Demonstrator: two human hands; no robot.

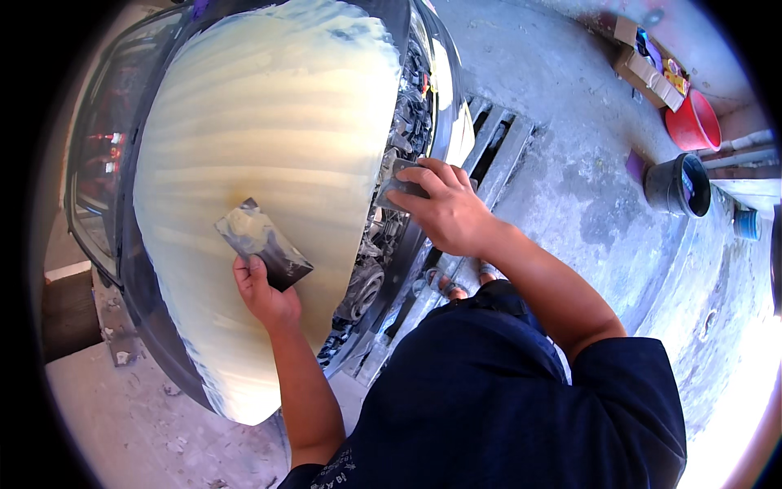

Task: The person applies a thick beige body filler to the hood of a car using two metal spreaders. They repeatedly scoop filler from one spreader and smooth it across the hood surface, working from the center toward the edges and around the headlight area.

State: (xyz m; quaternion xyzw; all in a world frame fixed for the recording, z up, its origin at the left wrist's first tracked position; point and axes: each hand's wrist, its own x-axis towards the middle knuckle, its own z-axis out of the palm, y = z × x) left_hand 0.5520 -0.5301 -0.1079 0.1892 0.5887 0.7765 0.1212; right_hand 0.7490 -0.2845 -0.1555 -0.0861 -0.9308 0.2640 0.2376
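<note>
Hood [269, 138] — coated cream.
Left hand [270, 300] grips paste-smeared plate [281, 254] — right hand [454, 213] clasps dark flat tool [402, 196] near hood's edge.

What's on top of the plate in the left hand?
Pale paste on the plate, mostly its upper-left half. The surface beneath that is covered, and the underside can't be seen.

We've got the car hood [244, 90] beneath our left hand [267, 295], streaky cream coating [269, 163] spread over nearly all of it! And out past our right hand [448, 210], we see grey floor [562, 114] carrying a cardboard box [643, 77], a red bucket [692, 124], a black bucket [669, 186].
</note>
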